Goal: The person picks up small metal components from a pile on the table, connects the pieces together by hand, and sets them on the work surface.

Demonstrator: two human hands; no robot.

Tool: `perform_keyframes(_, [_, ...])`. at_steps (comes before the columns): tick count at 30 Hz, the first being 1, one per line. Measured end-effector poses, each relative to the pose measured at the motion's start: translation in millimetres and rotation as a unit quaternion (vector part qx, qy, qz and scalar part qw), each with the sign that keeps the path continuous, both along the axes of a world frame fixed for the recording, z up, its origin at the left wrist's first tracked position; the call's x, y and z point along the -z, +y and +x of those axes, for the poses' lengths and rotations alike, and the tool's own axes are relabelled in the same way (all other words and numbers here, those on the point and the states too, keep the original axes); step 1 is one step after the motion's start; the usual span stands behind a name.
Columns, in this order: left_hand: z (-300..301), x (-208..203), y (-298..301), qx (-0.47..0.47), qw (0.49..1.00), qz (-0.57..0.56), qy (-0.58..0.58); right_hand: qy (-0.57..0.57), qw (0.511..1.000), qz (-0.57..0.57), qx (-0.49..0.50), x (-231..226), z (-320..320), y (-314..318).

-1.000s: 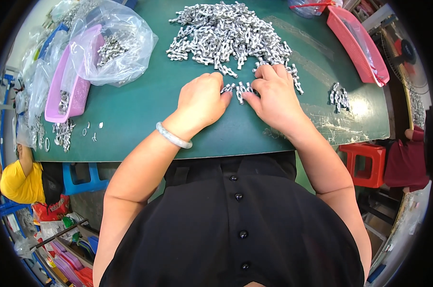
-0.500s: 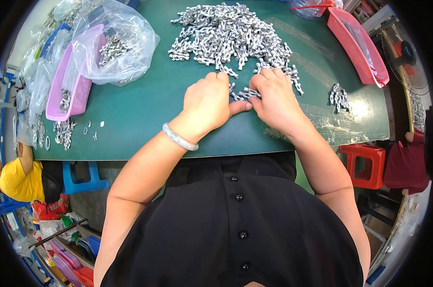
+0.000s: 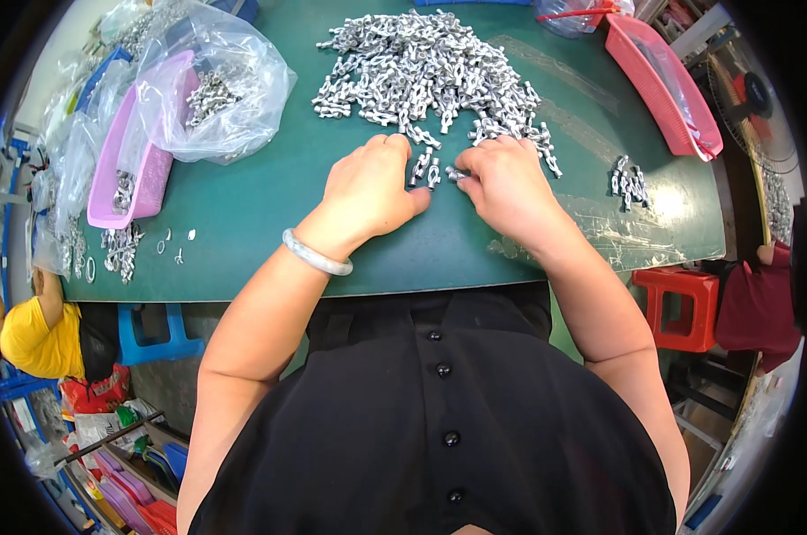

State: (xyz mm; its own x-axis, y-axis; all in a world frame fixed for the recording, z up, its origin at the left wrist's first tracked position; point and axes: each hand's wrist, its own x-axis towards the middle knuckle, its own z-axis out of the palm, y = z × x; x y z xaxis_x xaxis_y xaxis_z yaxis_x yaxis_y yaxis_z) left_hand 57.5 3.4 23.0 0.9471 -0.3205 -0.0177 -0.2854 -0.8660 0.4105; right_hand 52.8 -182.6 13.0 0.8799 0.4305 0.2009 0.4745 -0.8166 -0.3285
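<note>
Small silver metal links, dumbbell-like with looped middles, lie in a big pile on the green table in front of me. My left hand rests on the tabletop just short of the pile, its thumb spread from its curled fingers. Beside its fingers are two loose links, with none seen in its grasp. My right hand lies at the pile's near right edge. Its thumb and forefinger pinch one link, whose end pokes out to the left. The other fingertips are partly hidden against the pile.
A lilac basket and a clear plastic bag of metal parts stand at left. Loose rings and parts lie nearby. At right are a small link cluster and a pink basket. Other people sit at both sides.
My left hand has moved left, away from the right hand, its thumb drawn back. Two links now show between the hands. My right hand stays nearly in place.
</note>
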Motion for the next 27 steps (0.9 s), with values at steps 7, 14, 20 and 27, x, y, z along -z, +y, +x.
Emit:
perform_keyframes(7, [9.4, 11.5, -5.9, -0.033, 0.998, -0.035, -0.031, -0.018, 0.999, -0.047, -0.003, -5.0, -5.3, 3.8])
perform_keyframes(14, [11.6, 14.8, -6.3, -0.011, 0.998, -0.037, -0.056, -0.009, 0.999, -0.019, -0.03, -4.2, -11.8, 0.7])
perform_keyframes(20, [3.7, 6.3, -18.1, 0.0, 0.999, -0.018, -0.049, -0.012, 0.994, 0.111, 0.01, -18.4, -4.9, -34.1])
perform_keyframes(27, [5.8, 5.4, -15.4, 0.055, 0.998, 0.006, -0.034, -0.05, 0.979, 0.006, -0.195, -28.6, -6.1, -51.1])
